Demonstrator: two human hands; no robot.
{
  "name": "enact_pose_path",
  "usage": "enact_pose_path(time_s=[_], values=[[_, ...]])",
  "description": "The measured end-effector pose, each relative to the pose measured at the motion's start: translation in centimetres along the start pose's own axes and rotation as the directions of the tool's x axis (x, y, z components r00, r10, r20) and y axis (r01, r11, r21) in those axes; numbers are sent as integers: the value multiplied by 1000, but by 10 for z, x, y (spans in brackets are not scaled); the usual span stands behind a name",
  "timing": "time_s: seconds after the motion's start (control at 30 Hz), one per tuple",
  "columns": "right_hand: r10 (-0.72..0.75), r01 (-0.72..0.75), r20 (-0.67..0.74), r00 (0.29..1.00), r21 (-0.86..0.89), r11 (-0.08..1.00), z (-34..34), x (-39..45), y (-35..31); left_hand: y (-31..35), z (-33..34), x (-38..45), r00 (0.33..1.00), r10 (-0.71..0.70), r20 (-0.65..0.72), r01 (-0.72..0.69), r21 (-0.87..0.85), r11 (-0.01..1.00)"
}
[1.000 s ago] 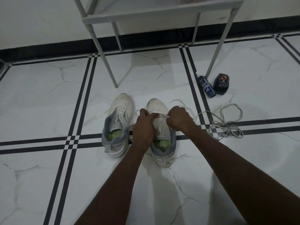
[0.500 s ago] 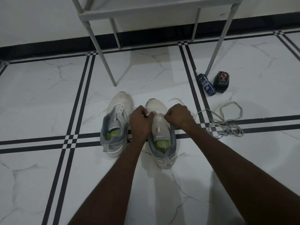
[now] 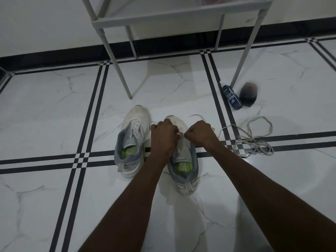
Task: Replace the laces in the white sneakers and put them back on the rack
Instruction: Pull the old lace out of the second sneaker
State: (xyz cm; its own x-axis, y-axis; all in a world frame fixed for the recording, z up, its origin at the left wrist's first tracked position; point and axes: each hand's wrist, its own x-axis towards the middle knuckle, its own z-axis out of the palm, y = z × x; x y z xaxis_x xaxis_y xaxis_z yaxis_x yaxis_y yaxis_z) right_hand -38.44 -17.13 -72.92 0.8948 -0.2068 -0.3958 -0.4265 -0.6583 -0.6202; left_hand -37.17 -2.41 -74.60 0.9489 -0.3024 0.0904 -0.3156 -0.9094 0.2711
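Marble floor under rack. Both sneakers side by side on floor. Left hand and right hand pinched lace over right sneaker; left sneaker unlaced. Loose laces lay right.

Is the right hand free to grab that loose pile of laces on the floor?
Probably not yet. The right hand is pinching a lace over the right sneaker. Nothing lies between it and the loose laces, so it would reach them after letting go.

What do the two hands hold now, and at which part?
Both the left hand and right hand pinch a white lace over the right sneaker, near its front eyelets.
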Motion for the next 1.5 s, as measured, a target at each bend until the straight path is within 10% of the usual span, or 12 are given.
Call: enact_pose_path(time_s=[0.17,0.33,0.57,0.7,0.83,1.0,1.23,1.33,1.5], values=[[158,-178,99,982,235,956,-6,4,9,-1,0,0,997,5,-74,-3,26,1000],[187,-189,33,982,266,945,-8,1,7,-23,-11,-3,694,-703,-154,476,-635,609],[150,-146,-3,989,190,971,-9,-2,0,1,-7,7,983,-138,-122,79,-393,916],[130,-128,2,992,173,976,-8,-1,2,13,5,7,997,-38,63,37,3,999],[132,-135,28,991,206,969,-7,0,8,10,6,2,999,-39,-28,40,11,999],[108,-98,-44,993,191,977,-14,-2,10,-33,-23,7,661,-688,-299,506,-499,704],[56,-48,-63,996,130,990,-15,-5,8,3,-18,6,969,-177,-173,109,-344,933],[41,-33,-60,997,123,992,-15,-5,7,17,4,4,998,-41,45,49,-216,975],[49,-42,-48,998,135,990,-11,-3,10,17,14,4,999,-42,13,43,-36,998]])
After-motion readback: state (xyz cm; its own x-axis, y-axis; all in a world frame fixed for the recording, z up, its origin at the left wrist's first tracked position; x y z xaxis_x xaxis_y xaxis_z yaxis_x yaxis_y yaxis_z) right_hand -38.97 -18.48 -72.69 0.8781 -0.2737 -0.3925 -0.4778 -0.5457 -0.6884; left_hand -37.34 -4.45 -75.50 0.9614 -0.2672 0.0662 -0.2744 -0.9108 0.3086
